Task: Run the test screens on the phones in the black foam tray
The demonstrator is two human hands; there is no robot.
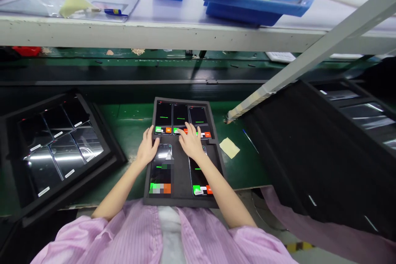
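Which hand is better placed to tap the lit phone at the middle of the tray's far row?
Right. The right hand already has its fingers stretched over the bottom edge of the middle phone in the black foam tray. The left hand rests lower, by the near-left phone.
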